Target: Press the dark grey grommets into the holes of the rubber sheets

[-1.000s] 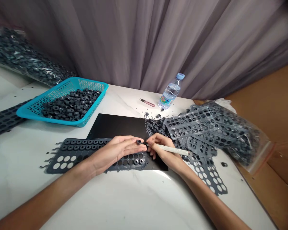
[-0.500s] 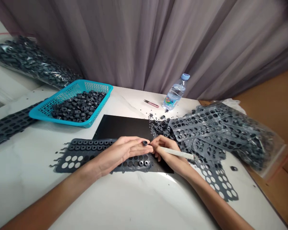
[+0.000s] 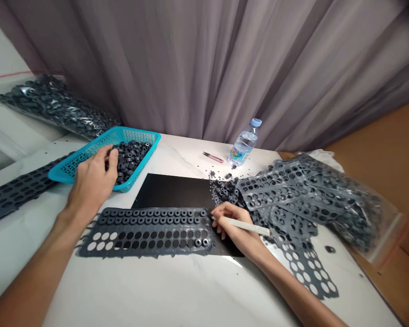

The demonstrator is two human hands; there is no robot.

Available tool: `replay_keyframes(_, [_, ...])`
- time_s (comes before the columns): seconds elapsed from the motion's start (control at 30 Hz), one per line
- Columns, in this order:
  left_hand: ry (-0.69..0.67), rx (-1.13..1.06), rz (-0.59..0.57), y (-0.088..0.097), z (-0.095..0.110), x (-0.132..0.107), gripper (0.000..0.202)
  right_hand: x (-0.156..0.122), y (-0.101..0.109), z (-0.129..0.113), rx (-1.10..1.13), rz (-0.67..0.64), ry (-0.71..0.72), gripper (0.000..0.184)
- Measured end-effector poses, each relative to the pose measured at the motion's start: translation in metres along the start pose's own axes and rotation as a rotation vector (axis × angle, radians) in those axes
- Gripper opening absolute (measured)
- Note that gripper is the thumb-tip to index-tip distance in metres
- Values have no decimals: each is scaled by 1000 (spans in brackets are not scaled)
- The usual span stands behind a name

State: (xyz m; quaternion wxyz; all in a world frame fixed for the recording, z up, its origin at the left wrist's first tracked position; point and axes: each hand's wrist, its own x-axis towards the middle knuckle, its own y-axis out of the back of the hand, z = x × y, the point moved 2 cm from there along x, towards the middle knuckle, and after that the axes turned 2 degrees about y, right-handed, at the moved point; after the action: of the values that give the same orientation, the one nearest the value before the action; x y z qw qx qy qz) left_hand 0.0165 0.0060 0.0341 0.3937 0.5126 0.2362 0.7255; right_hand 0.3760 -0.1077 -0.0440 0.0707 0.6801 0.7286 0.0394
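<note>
My left hand (image 3: 97, 175) reaches into the turquoise plastic basket (image 3: 126, 186), which holds a heap of black rubber rings (image 3: 131, 156). Its thumb and fingers are curled, with one ring showing dark between their tips. My right hand (image 3: 233, 222) is closed around a slim white pen-like tool (image 3: 247, 225), whose working tip is hidden by the fingers. That hand rests at the right end of a dark moulded rubber sheet (image 3: 150, 231). Rings still fill most of the sheet's back two rows; the front rows are mostly open holes, with two rings at the right.
Beneath the sheet is a black mat (image 3: 173, 188). A water bottle (image 3: 243, 145) and pink thread snips (image 3: 213, 157) stand and lie behind. Punched sheets (image 3: 276, 186) and scraps pile up on the right. A bag of rings (image 3: 61, 109) and another sheet (image 3: 20, 190) lie left.
My left hand has moved from beside my right hand, where it held a ring, leftward to the basket. My right hand keeps the white tool. The view has tilted slightly.
</note>
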Motion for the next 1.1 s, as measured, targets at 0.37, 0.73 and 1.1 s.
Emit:
replay_keyframes(0.37, [-317, -244, -109, -16, 68, -39, 42, 5, -1, -6, 37, -65, 23, 9])
replay_keyframes(0.73, [-575, -520, -746, -46, 134, -104, 17, 5, 2, -12, -52, -143, 51, 15])
replay_keyframes(1.1, [219, -1096, -480, -25, 121, -82, 26, 2, -1, -16, -253, -59, 200, 9])
